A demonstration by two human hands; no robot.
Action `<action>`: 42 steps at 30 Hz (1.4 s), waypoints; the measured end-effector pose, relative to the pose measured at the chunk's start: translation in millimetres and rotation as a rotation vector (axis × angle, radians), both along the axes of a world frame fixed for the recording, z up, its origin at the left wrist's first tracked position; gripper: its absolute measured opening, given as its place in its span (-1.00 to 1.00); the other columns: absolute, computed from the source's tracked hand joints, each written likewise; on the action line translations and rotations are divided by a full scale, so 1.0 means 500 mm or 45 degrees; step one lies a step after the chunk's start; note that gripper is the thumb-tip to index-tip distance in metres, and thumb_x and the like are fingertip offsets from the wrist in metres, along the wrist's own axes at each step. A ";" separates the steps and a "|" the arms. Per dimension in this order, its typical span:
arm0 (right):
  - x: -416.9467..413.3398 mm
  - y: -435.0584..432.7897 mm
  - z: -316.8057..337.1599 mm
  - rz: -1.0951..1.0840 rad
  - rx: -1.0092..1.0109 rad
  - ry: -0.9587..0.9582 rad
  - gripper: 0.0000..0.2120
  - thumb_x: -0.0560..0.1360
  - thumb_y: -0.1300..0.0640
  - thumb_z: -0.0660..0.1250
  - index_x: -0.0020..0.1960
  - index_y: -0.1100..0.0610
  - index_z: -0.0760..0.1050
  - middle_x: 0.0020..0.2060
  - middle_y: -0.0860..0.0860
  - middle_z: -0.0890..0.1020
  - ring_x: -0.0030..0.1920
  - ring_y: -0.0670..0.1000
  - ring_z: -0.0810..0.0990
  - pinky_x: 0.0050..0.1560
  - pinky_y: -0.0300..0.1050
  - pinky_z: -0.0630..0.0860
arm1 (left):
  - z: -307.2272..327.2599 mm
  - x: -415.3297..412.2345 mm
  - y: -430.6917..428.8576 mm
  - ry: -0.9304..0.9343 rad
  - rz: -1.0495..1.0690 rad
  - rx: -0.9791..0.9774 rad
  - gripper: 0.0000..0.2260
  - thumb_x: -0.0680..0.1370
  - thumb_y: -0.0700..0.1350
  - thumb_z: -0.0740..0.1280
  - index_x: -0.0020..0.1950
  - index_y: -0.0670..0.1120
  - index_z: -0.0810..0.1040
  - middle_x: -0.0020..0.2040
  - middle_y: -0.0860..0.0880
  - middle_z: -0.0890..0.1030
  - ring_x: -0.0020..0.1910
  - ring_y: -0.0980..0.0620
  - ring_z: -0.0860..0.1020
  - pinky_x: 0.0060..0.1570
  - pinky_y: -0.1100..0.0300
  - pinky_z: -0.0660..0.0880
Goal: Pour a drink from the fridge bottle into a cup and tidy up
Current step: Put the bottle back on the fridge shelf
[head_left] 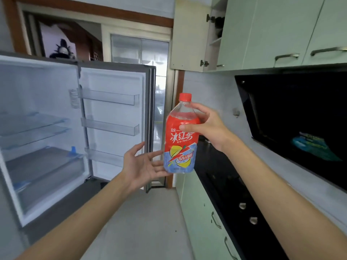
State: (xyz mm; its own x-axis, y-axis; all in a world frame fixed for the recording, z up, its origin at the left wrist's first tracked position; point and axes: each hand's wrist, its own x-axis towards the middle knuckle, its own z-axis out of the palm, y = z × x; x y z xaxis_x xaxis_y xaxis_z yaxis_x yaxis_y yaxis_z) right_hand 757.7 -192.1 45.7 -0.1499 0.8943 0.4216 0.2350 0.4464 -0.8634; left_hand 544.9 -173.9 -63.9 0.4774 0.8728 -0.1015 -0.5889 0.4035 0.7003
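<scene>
Bottle upright in air, cap on, long axis vertical, between open fridge and table. Right grip clasps its shoulder from right side. Left grip released, palm up, just beside base, on left. Right grip nearer table; cup not seen.

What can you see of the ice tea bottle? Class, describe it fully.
The clear plastic ice tea bottle with a red and pale blue label is held upright in mid-air. Its red screw cap is on. Lemon pictures mark the lower label. The right hand grips its shoulder, thumb on the label; the open left hand touches its lower side.
</scene>
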 end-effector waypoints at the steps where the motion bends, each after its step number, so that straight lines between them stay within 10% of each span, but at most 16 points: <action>1: -0.026 0.016 0.002 0.018 0.000 0.001 -0.35 0.29 0.20 0.60 0.33 -0.01 0.50 0.11 0.00 0.68 0.07 0.00 0.69 -0.03 -0.06 0.65 | 0.002 -0.025 0.009 -0.007 0.016 0.000 -0.36 0.56 0.17 0.18 0.44 -0.30 0.31 0.22 -0.45 0.55 0.18 -0.45 0.56 0.17 -0.43 0.45; 42: -0.793 0.634 -0.016 1.035 -0.003 0.014 -0.38 0.30 0.24 0.60 0.30 -0.03 0.52 0.11 0.06 0.68 0.10 0.05 0.67 0.07 0.02 0.65 | -0.009 -0.669 0.296 0.042 0.975 0.043 -0.31 0.49 0.20 0.19 0.44 -0.27 0.34 0.29 -0.38 0.54 0.27 -0.42 0.52 0.13 -0.34 0.51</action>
